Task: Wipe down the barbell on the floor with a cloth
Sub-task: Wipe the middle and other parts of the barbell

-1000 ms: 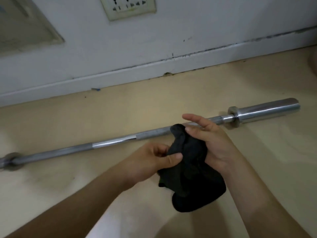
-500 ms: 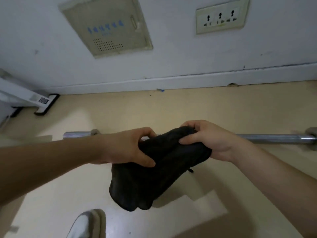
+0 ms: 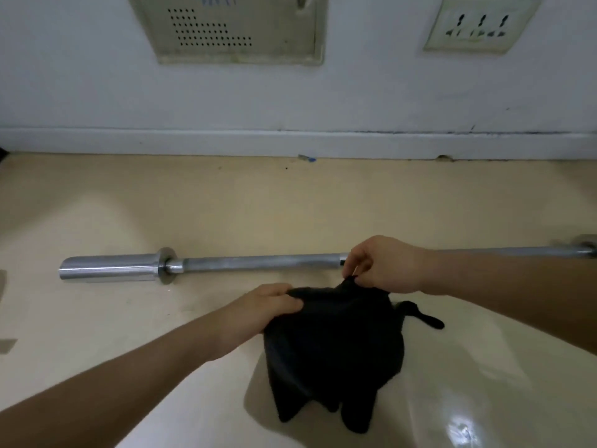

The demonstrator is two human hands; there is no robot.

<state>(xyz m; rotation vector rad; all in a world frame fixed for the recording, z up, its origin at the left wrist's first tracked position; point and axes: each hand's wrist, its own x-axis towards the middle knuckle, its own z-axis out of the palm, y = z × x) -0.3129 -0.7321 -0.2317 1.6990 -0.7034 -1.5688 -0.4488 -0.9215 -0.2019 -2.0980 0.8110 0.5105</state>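
A steel barbell [image 3: 258, 262] lies on the beige floor, parallel to the wall, its thick left sleeve [image 3: 109, 268] ending at the left. A black cloth [image 3: 332, 350] hangs in front of the bar, a little nearer to me. My left hand [image 3: 265, 305] grips the cloth's upper left edge. My right hand [image 3: 384, 266] pinches its top edge just in front of the shaft and hides part of the bar. The bar's right collar [image 3: 586, 247] shows at the frame edge.
A white wall with a baseboard [image 3: 290, 142] runs behind the bar. A vented panel [image 3: 232, 27] and a socket plate [image 3: 478, 24] are set in the wall. A small blue scrap [image 3: 307, 158] lies by the baseboard.
The view has swung left, bringing the bar's left sleeve into sight. Both hands have lowered and spread the cloth, which now hangs longer in front of the bar.
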